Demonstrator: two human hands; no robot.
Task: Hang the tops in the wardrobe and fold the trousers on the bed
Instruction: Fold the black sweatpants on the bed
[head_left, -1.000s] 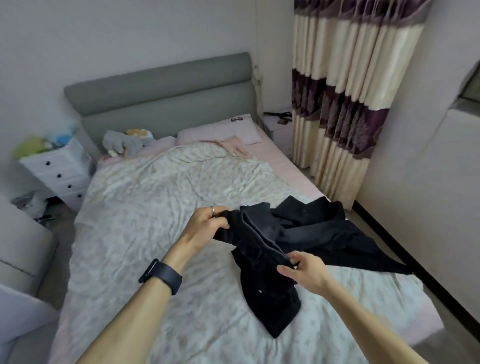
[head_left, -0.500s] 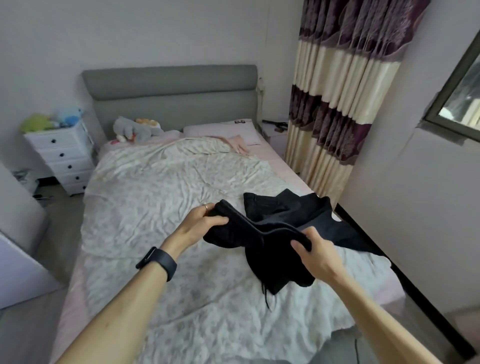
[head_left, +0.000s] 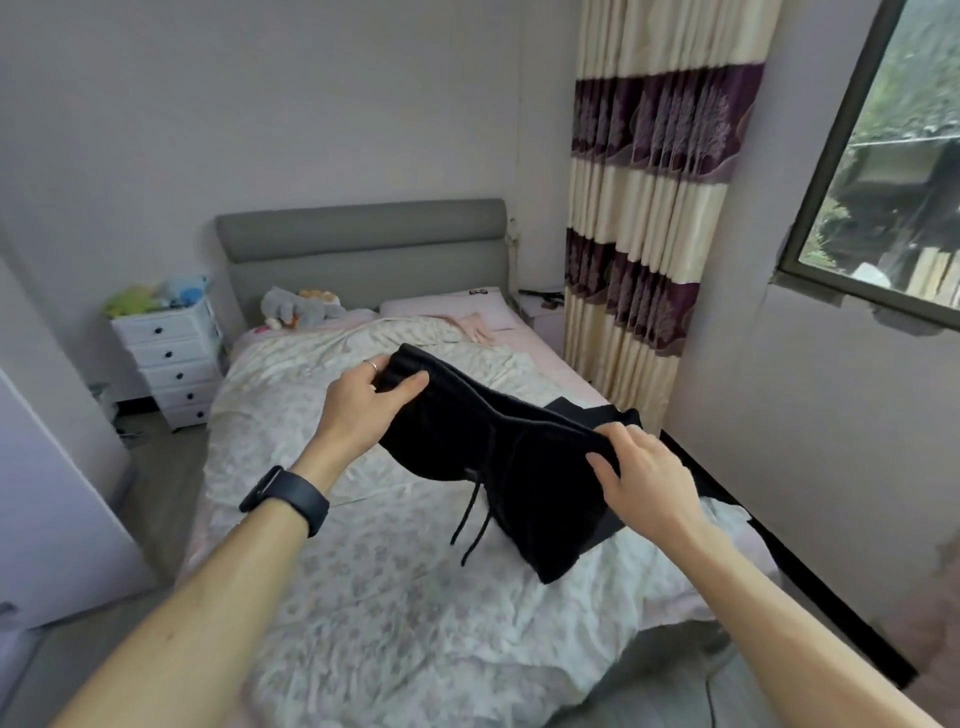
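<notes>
I had my left hand pinching one end of the black trousers at the waistband and my right hand gripping the other, the garment stretched between them above the bed, its drawstring dangling below, the legs drooping beneath the right hand.
</notes>
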